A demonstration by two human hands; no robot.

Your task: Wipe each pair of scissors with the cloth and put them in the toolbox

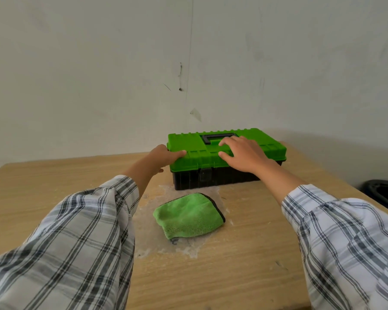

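A toolbox (262, 144) with a green lid and black base stands at the far side of the wooden table, its lid down and its front latch hanging. My left hand (164, 156) holds the lid's left front corner, thumb on top and fingers around the side. My right hand (242, 154) rests flat on the lid beside the black handle, fingers spread. A folded green cloth (188, 217) with a dark edge lies on the table in front of the box. No scissors are in view.
The wooden table (244, 265) has a pale, rough stained patch under the cloth. A white wall stands close behind the box. A dark round object (383, 193) sits off the table's right edge.
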